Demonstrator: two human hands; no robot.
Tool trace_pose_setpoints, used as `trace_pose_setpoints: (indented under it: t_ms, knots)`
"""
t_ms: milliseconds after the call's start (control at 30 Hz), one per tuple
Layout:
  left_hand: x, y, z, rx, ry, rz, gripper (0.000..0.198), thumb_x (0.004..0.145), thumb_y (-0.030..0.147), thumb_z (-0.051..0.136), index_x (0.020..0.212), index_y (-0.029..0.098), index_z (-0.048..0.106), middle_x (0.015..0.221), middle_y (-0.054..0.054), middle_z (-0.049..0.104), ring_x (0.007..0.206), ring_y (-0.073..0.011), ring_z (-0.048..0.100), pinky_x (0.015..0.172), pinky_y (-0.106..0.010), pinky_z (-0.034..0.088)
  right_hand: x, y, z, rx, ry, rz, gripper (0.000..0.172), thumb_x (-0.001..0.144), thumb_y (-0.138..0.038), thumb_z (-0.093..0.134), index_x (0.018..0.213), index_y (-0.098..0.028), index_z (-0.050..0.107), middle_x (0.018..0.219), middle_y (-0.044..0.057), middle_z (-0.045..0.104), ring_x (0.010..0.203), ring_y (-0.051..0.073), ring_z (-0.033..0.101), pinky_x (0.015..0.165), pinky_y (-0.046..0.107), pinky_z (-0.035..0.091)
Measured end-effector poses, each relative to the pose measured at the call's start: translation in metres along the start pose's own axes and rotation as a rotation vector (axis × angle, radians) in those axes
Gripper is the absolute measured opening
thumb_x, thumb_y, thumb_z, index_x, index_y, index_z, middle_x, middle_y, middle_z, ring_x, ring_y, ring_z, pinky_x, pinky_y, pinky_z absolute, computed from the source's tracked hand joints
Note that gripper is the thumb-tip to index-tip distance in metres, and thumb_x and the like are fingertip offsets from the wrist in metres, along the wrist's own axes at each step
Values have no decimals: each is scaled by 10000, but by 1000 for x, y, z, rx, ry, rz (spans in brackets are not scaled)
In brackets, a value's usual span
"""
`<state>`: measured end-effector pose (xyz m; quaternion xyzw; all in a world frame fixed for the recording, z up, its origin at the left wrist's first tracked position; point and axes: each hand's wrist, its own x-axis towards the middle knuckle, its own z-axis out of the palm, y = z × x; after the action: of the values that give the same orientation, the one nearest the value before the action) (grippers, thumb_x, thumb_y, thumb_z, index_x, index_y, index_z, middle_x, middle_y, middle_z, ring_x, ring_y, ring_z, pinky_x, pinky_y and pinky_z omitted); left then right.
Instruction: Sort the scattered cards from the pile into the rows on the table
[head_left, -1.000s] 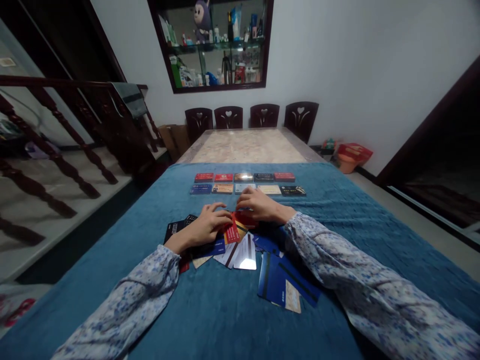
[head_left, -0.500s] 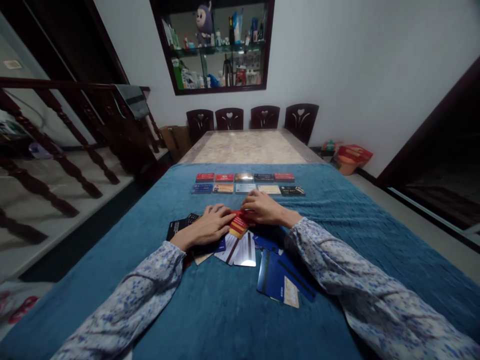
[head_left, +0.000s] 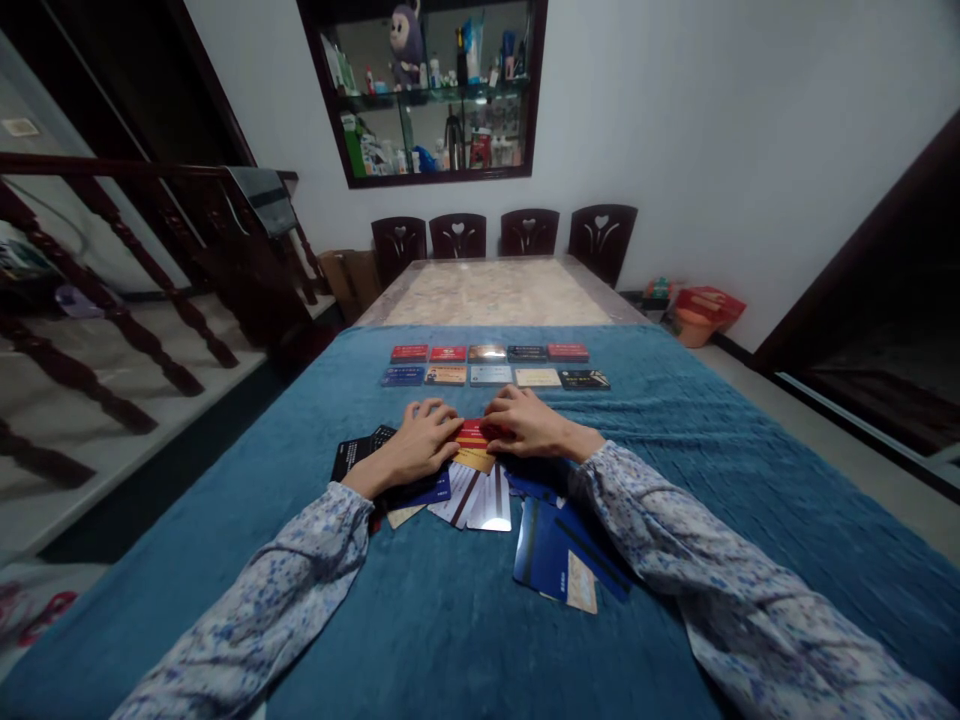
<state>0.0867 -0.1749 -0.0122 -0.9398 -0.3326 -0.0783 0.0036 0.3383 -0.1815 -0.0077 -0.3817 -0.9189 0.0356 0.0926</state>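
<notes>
A red card (head_left: 472, 430) with a golden lower part lies between my two hands, above a loose pile of cards. My left hand (head_left: 418, 446) grips its left edge with bent fingers. At its right edge, the curled fingers and thumb of my right hand (head_left: 523, 424) close on it. Below are white cards with dark stripes (head_left: 491, 502). Black cards (head_left: 351, 456) stick out left of my left hand, and blue cards (head_left: 541, 545) lie near my right forearm. Parts of the pile are hidden under my hands.
Two rows of cards lie farther off, among them a red card (head_left: 448, 353) and a black card (head_left: 585, 380). A blue cloth (head_left: 450, 630) covers the near part of the stone-topped table (head_left: 495, 290). Chairs (head_left: 529, 232) stand at its far end.
The red card has turned from tilted to nearly level between my hands, showing more of its face. My left hand has shifted slightly left, and my right fingers have come down a little.
</notes>
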Motion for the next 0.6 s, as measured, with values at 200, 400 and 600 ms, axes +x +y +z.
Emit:
trace_pose_setpoints:
  t_ms: [200,400,600]
  knots:
    - [2,-6,-1,-21,-22,36,275,958,308,559,1190,228,684,1279,-106,645,1330,-342,398,1066,-563,327,0,0,-2,9,-34,11,351,877,-492,685,1096,-224,745,1171,123,683,1102,310,456,837,404,365]
    - [8,-7,-5,-8,-19,104,199,958,278,568,1037,212,738,1114,-115,691,1332,-334,420,1040,-531,374,-1,-1,-3,-5,-9,-41,257,884,-398,707,1048,-204,752,1044,109,721,1066,286,491,799,369,358]
    - [6,-5,-8,-16,13,212,228,979,280,548,891,211,747,1001,-88,720,1180,-267,546,972,-439,398,-3,3,-1,-9,68,-165,180,908,-342,669,949,-197,768,906,84,737,1001,241,526,818,361,378]
